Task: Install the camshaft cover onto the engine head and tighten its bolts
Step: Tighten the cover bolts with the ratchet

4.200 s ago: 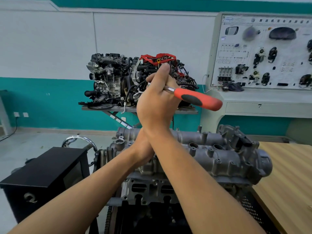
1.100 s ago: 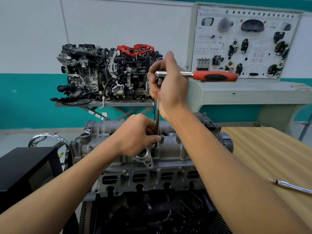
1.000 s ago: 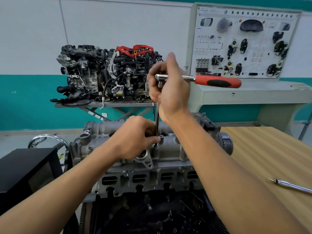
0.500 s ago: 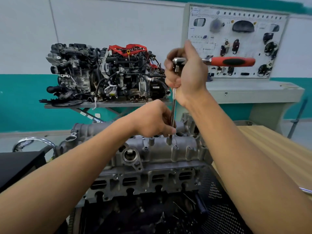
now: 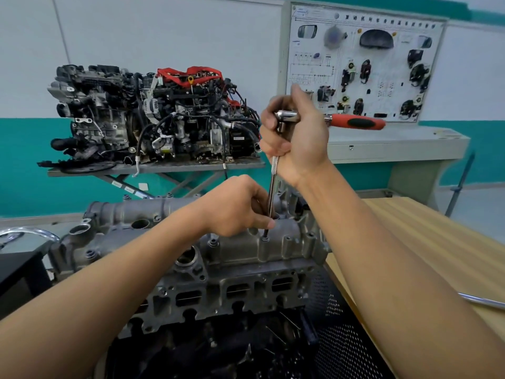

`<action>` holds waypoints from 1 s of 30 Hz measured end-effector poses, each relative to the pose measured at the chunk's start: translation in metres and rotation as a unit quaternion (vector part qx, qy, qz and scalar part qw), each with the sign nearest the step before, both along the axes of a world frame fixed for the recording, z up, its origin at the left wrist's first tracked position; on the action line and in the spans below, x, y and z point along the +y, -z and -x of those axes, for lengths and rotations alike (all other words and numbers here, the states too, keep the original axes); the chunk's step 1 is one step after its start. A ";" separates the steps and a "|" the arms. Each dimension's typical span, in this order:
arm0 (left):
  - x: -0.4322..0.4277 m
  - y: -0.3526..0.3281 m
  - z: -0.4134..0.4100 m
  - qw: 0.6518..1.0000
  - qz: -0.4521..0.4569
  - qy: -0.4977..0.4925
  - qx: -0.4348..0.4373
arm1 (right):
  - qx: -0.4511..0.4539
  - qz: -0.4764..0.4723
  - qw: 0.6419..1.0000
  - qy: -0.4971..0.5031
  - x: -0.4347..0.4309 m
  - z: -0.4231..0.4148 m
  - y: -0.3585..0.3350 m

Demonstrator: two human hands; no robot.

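shifted rightward along the camshaft cover (image 5: pixel 240 247) since a second ago, extension bar (image 5: pixel 272 192) tip now on a bolt (image 5: pixel 264 239) well past the round port (image 5: pixel 187 258). seated on the engine head (image 5: pixel 218 294) beside the wooden tabletop (image 5: pixel 423 242); left hand (image 5: pixel 237 206) fingers pinching the bar low, right hand (image 5: pixel 297 138) fingers curled round the ratchet (image 5: pixel 355 122) head, red handle pointing right. beyond, display engine (image 5: pixel 153 116) on a stand (image 5: pixel 164 168).

left hand (image 5: pixel 232 207): fingers mostly hidden | steel rod (image 5: pixel 484 302): cut off (right edge)

The left hand (image 5: pixel 235 206), right hand (image 5: pixel 297 138) and upright extension bar (image 5: pixel 272 187) crowd the right end of the camshaft cover (image 5: pixel 136 214); its left end stands open.
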State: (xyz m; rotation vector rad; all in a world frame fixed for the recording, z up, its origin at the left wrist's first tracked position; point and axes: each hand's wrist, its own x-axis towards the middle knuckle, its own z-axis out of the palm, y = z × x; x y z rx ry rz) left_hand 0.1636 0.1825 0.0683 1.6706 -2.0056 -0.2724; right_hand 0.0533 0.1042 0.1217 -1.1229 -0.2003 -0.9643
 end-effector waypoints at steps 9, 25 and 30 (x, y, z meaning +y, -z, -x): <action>-0.002 0.001 -0.001 1.000 -0.009 -0.002 -0.009 | -0.005 -0.105 0.972 -0.210 -0.022 -0.004 0.001; 0.004 0.024 0.000 0.998 0.053 -0.023 0.018 | 0.041 0.043 0.995 0.075 0.014 -0.011 0.000; 0.002 0.029 0.002 0.997 0.065 -0.029 0.017 | 0.039 -0.078 0.980 -0.177 -0.015 -0.001 0.000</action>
